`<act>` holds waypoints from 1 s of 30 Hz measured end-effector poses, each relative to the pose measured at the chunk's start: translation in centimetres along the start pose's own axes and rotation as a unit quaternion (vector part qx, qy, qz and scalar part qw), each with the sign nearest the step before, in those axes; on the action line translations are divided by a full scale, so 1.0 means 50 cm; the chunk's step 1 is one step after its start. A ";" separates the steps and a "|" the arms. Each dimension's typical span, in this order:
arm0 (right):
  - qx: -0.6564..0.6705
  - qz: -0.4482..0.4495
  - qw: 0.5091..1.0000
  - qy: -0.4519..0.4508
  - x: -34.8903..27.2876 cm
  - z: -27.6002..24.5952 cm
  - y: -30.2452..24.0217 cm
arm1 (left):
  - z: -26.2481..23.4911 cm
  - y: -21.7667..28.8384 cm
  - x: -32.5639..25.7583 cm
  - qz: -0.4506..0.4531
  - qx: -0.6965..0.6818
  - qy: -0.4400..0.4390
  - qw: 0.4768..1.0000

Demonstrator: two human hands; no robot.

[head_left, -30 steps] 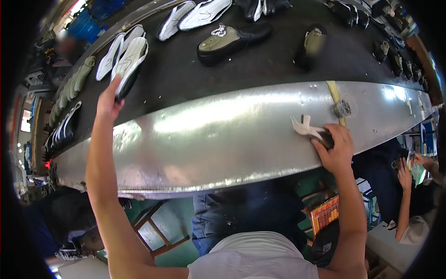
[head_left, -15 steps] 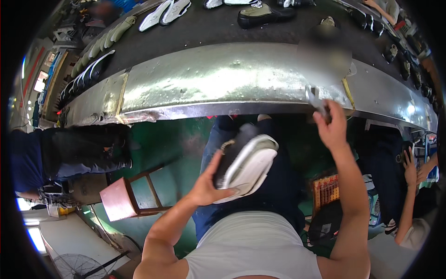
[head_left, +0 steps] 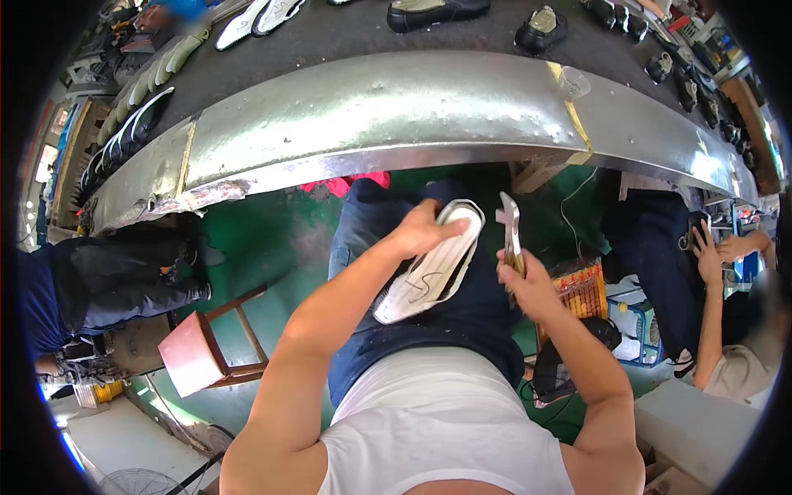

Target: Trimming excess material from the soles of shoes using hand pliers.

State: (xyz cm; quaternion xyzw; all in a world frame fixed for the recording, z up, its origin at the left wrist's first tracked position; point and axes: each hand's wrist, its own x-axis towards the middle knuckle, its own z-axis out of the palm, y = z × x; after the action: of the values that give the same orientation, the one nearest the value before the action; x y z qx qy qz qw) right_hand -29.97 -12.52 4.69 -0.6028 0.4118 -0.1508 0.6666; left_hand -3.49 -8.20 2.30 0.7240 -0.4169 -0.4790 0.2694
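Above my lap, my left hand grips a shoe near its upper end. The shoe is tilted, with its white underside up; a dark curved mark is drawn on that side. My right hand is wrapped round the handles of metal lasting pliers, whose head points up, just right of the shoe and apart from it. Most of the shoe's dark upper is hidden beneath the white underside.
Ahead runs a workbench with a dented metal edge. White-soled shoes and dark shoes stand on it. A wooden stool is at left, a bag at right. Another person's hand works at far right.
The pliers have come down from the bench edge toward the shoe. My left hand has shifted to the shoe's upper end, and its underside now faces up. The view has shifted too.
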 end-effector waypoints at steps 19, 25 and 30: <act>0.047 0.232 0.912 -0.335 0.020 0.087 -0.201 | -0.066 -0.071 -0.198 0.265 -0.120 0.122 0.949; -0.284 -0.118 0.929 -0.208 0.047 0.105 -0.083 | -0.053 -0.102 -0.179 0.308 -0.154 0.156 0.926; -0.321 -0.255 0.907 -0.097 0.049 0.133 -0.025 | -0.051 -0.109 -0.168 0.298 -0.200 0.144 0.922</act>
State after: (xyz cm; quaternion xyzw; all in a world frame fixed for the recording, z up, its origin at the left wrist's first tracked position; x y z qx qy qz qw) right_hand -23.22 -10.02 4.52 -0.8803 0.2034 -0.1164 0.4126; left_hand -0.90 1.79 2.95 0.5582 -0.4655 -0.3404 0.5965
